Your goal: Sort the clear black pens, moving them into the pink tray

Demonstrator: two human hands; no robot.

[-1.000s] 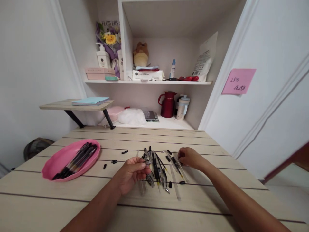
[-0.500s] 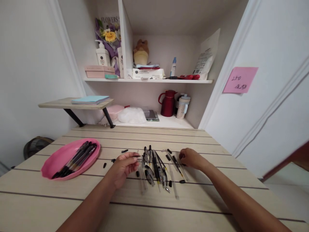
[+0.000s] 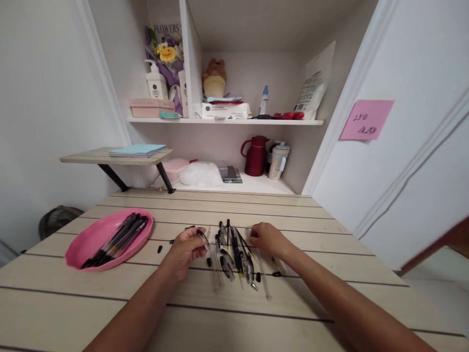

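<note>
My left hand (image 3: 187, 250) is closed in a pinch on a black pen cap (image 3: 202, 235), left of the pile. Fingers together, my right hand (image 3: 268, 239) is just right of the pile; whatever lies under its fingertips is hidden. Between the hands spreads a jumble of pen parts: clear barrels (image 3: 217, 274), dark refills (image 3: 235, 244) and black caps with clips (image 3: 226, 266). A small silvery pen tip (image 3: 254, 287) lies at the near side. Beside it are a loose clear barrel (image 3: 265, 278) and a short black plug (image 3: 258, 277).
At left, a pink oval tray (image 3: 75, 244) holds several assembled black pens (image 3: 119, 239). A small raised shelf (image 3: 88, 155) carries blue paper (image 3: 138, 150). Behind the table (image 3: 205, 322), a cabinet holds a red jug (image 3: 255, 156), a tumbler (image 3: 278, 162) and a white plastic bag (image 3: 201, 174).
My right hand has moved left, from the parts at the right to the pile's edge. My left hand has shifted slightly left, and the black cap in its fingers now shows more clearly.
</note>
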